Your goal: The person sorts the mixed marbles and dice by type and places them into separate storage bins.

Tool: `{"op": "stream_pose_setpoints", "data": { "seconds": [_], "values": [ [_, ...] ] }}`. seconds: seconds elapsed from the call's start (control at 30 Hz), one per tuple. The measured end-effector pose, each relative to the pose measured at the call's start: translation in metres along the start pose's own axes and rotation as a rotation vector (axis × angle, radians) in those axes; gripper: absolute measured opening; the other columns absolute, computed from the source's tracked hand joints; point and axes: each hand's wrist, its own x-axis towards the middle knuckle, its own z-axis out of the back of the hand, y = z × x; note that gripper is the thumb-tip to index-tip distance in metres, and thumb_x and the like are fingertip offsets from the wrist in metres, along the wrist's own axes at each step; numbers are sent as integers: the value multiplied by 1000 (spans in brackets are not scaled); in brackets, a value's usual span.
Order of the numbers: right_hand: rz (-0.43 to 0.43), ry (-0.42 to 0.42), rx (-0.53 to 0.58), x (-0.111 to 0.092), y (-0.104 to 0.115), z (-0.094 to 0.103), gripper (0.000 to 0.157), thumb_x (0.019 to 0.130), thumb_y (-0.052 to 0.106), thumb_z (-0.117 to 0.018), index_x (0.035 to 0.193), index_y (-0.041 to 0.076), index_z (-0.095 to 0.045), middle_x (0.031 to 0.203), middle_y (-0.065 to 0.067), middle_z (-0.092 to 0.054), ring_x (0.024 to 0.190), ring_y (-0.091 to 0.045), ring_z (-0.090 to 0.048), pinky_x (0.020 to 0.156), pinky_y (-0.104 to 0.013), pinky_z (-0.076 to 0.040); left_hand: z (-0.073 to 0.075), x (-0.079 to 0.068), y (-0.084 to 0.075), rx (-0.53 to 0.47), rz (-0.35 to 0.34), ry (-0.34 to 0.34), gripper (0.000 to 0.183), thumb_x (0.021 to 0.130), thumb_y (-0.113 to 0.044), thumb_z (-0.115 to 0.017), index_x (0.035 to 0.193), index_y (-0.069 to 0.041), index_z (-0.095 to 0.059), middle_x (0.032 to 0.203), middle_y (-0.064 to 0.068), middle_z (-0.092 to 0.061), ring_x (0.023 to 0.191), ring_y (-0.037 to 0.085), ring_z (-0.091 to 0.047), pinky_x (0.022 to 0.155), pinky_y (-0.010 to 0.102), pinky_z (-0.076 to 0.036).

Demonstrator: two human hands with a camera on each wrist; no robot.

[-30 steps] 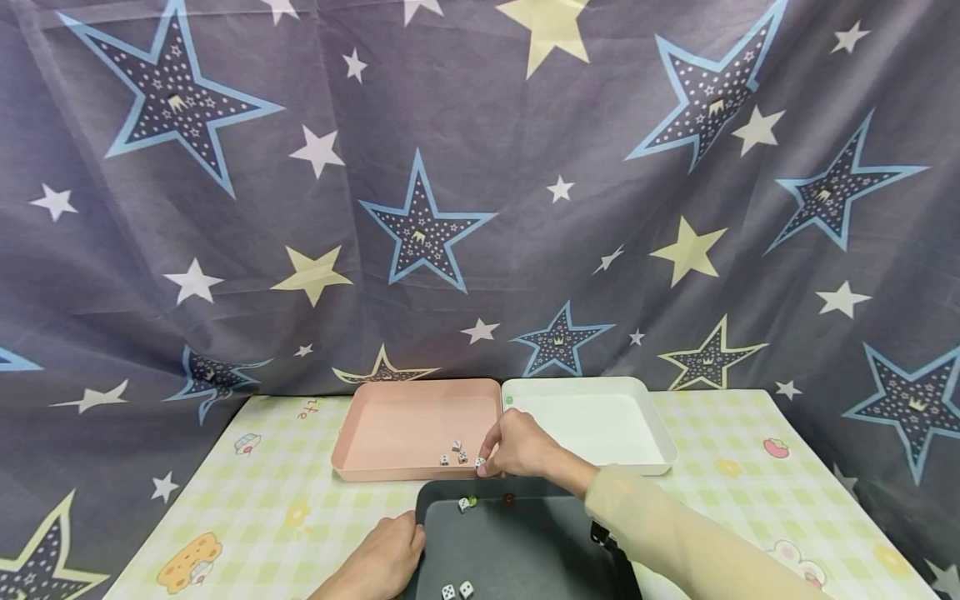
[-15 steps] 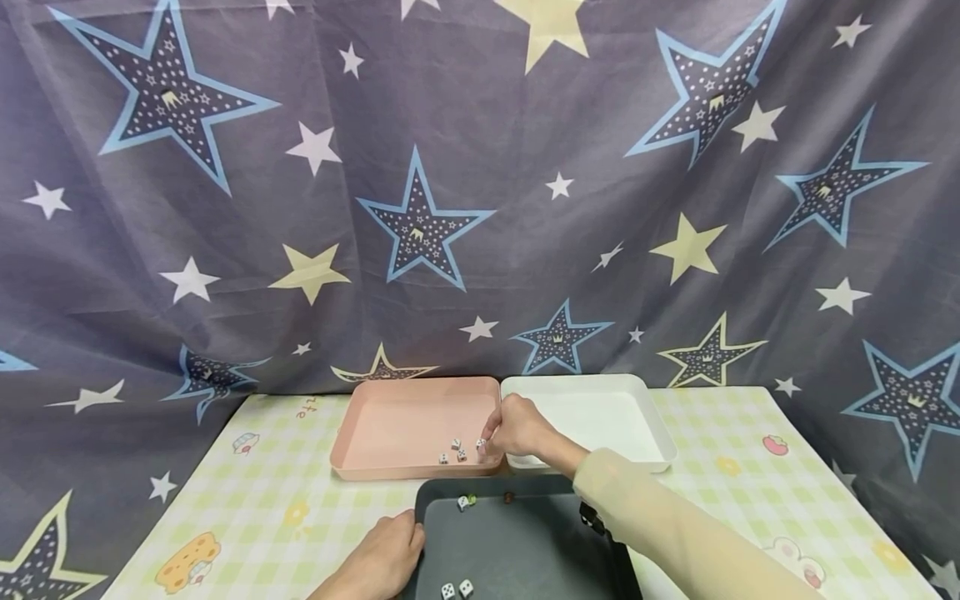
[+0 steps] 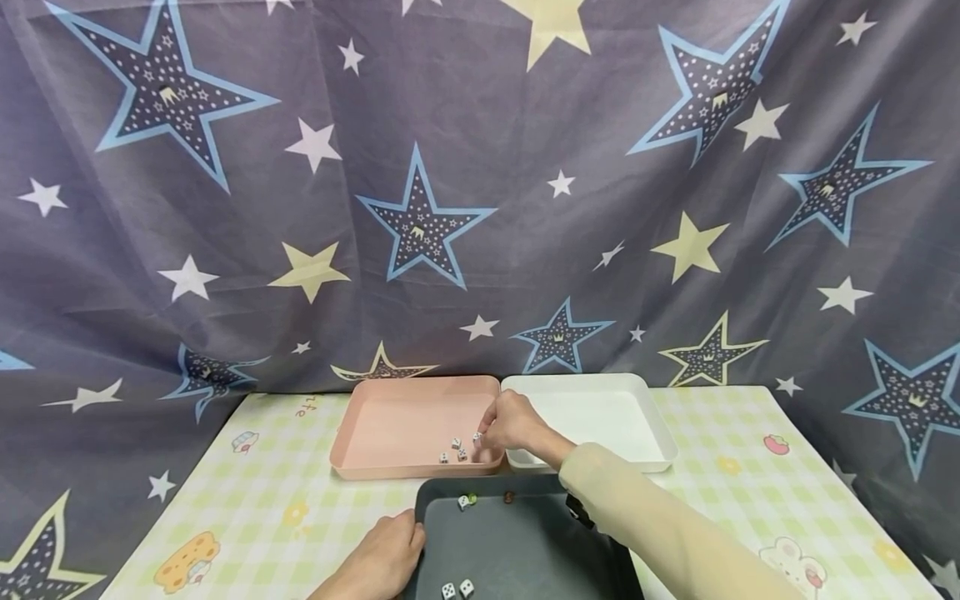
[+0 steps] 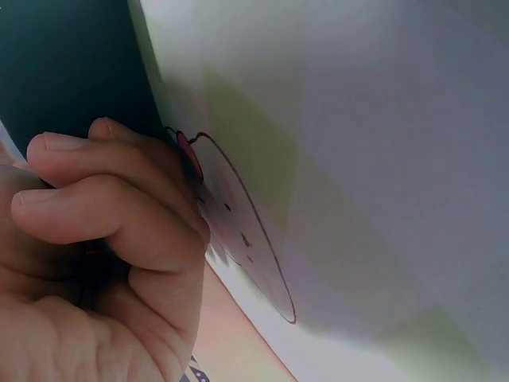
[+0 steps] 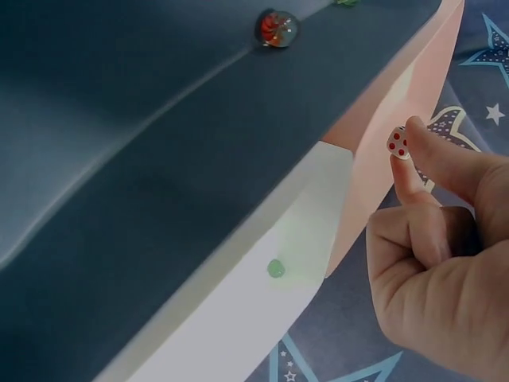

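Observation:
My right hand [image 3: 517, 423] is over the right side of the pink tray [image 3: 405, 417]. Between thumb and forefinger it pinches a white die [image 5: 398, 143] with red pips showing; the other fingers curl toward the palm. Several dice [image 3: 457, 451] lie inside the pink tray, left of that hand. At the left edge of the dark grey tray [image 3: 525, 550], my left hand [image 3: 381, 554] grips the rim, its fingers bent in the left wrist view. Inside the grey tray are a die [image 3: 462, 503], a green marble [image 3: 472, 499] beside it, and a reddish marble [image 5: 277, 29] by the far wall.
Two more dice [image 3: 448, 591] sit near the front of the grey tray. A white tray [image 3: 600, 417] stands right of the pink one and holds a green marble [image 5: 276, 268]. A checked cloth [image 3: 262, 517] covers the table; a star-patterned curtain [image 3: 450, 125] hangs behind.
My right hand has moved away from the pink tray's front rim, slightly farther back over that tray, still pinching the die. The left hand stays at the grey tray's edge.

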Motion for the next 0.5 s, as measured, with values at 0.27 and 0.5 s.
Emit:
{"op": "stream_pose_setpoints", "data": {
  "seconds": [0.27, 0.5],
  "values": [
    [-26, 6, -5, 2, -6, -4, 15, 76, 5, -92, 71, 8, -78, 69, 3, -69, 70, -12, -59, 61, -26, -48, -4, 2, 4, -24, 6, 28, 28, 108, -21, -45, 86, -12, -60, 67, 3, -56, 61, 16, -58, 61, 38, -49],
    [-26, 2, -12, 8, -5, -9, 18, 76, 6, -93, 68, 10, -77, 61, 5, -68, 69, -12, -61, 72, -30, -52, 20, -25, -31, -108, -42, -11, 29, 108, -14, -42, 86, -6, -58, 63, 6, -53, 49, 14, -56, 48, 34, -49]
  ]
}}
